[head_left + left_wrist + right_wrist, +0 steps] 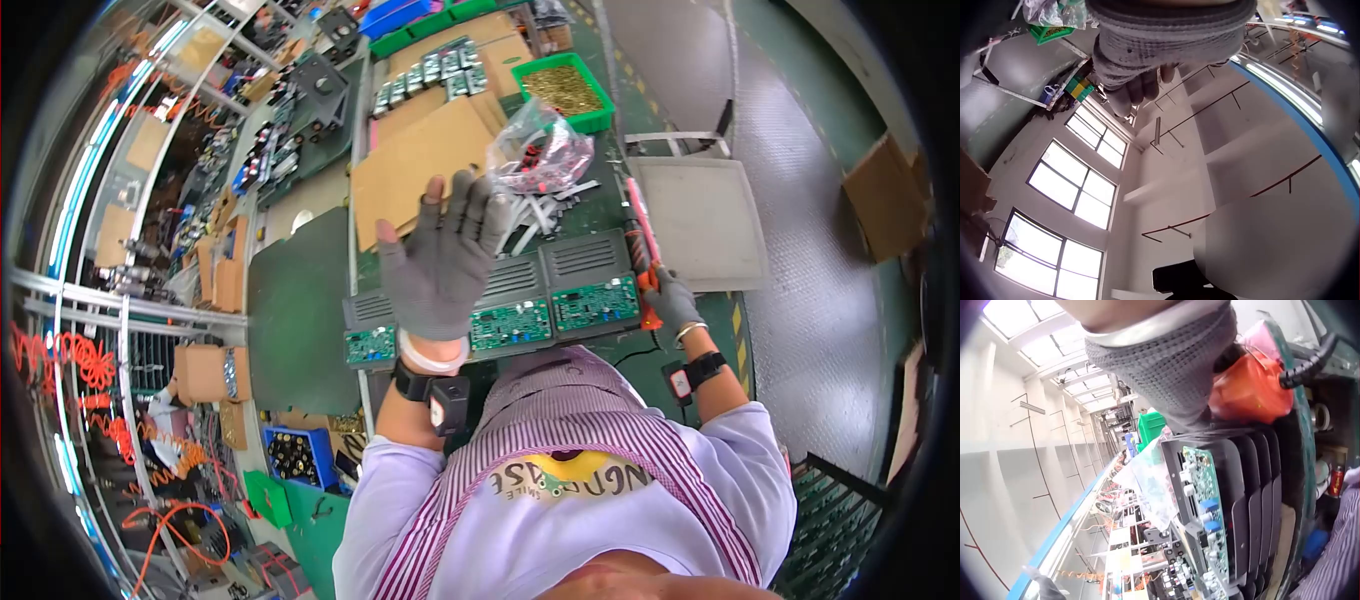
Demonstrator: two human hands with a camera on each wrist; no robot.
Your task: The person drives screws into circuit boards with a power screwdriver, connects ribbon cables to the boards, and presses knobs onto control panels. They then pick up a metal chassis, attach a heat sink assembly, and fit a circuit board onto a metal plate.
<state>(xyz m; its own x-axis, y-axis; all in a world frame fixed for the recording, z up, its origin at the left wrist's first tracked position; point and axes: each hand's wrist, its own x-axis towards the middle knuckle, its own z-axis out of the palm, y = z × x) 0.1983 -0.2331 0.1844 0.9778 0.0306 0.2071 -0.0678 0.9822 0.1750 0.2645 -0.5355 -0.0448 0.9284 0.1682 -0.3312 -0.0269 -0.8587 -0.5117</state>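
My left hand (440, 260), in a grey glove with bare fingertips, is raised with its fingers spread and holds nothing. It overlaps the row of dark slotted housings (590, 258) in the head view. Green circuit boards (595, 303) sit along the near side of these housings. At the right end of the row, my gloved right hand (672, 300) grips an orange electric screwdriver (651, 316). The right wrist view shows its orange body (1254, 390) with a black cable leaving the end; most of the fingers are hidden there.
Beyond the housings lie white strips (535, 218), a clear plastic bag (540, 150) and cardboard sheets (420, 165). A green bin (565, 90) holds small brass-coloured parts. A pale stool (700, 220) stands at right. Shelving with orange coiled hoses (90, 360) lines the left.
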